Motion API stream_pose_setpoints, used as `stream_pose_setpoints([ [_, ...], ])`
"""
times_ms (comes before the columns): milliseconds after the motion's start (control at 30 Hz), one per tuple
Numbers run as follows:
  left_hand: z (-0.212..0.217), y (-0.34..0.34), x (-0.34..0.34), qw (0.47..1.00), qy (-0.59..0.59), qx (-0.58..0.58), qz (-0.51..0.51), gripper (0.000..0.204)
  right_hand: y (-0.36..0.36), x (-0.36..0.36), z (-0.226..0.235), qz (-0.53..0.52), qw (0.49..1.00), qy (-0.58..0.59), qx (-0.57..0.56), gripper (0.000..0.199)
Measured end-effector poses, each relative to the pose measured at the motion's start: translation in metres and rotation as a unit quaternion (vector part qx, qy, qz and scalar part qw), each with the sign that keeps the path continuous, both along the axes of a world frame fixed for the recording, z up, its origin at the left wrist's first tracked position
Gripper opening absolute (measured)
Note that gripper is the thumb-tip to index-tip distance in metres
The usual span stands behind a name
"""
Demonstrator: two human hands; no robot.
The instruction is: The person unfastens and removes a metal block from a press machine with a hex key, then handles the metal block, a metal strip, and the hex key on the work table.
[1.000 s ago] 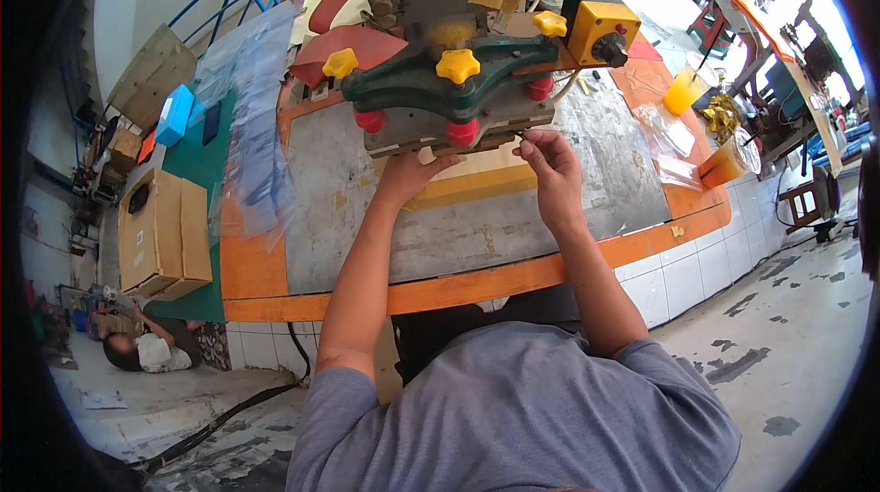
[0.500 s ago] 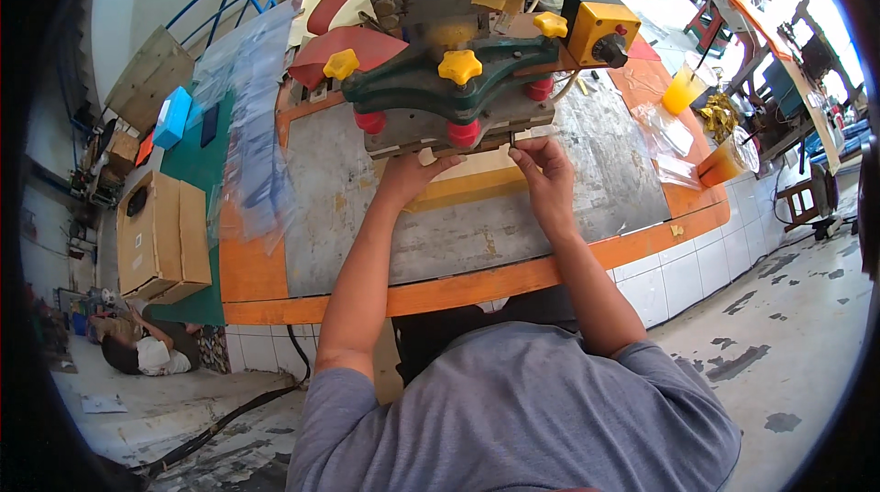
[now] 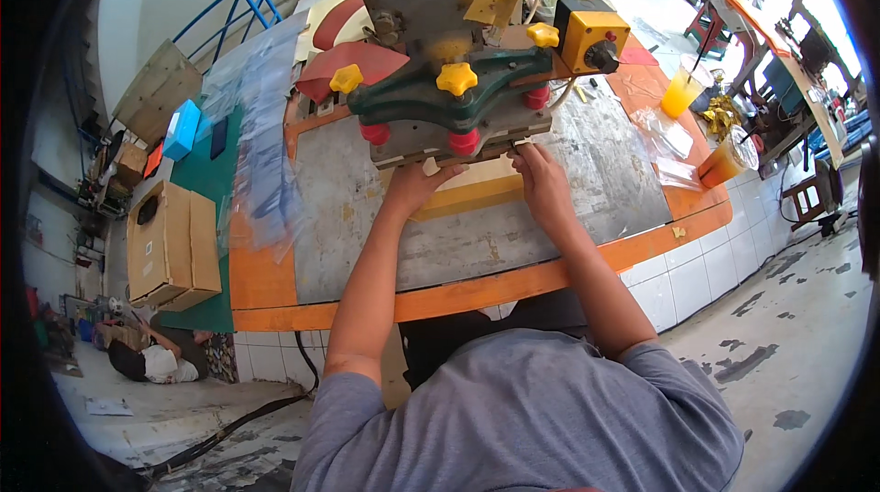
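A press with a green three-armed clamp frame, yellow star knobs and red collars stands over a scuffed grey metal plate. Under its head lies a tan board, partly hidden by the head. My left hand is at the head's lower front edge, thumb stretched rightward and apart from the fingers, whose tips are hidden. At the head's front right corner, my right hand has its fingers curled closed at the edge; what they hold is too small to make out.
A yellow control box juts from the press's right. Two orange drinks stand at the table's right edge. Clear plastic sheets and a cardboard box lie left. Other people sit at far right and lower left.
My right hand has gone from pinching a small thin piece with raised fingers to curling lower against the head's corner. My left hand stays by the edge. The view has shifted slightly.
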State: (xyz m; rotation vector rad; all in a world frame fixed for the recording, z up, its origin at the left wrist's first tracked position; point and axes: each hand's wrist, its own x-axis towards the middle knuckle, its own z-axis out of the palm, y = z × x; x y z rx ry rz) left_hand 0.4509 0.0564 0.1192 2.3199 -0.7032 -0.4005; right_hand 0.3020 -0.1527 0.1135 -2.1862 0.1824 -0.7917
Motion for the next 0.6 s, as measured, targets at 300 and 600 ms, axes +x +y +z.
stream_pose_setpoints([
  [300,-0.013,0.002,0.002,0.997,-0.038,-0.066,-0.014,0.092,-0.028,-0.012,0.032,0.017,0.961,0.063,-0.268,0.030],
  [600,-0.007,0.002,0.003,1.000,0.000,-0.003,-0.009,0.089,0.003,-0.015,0.029,0.070,0.992,0.034,0.095,0.014],
])
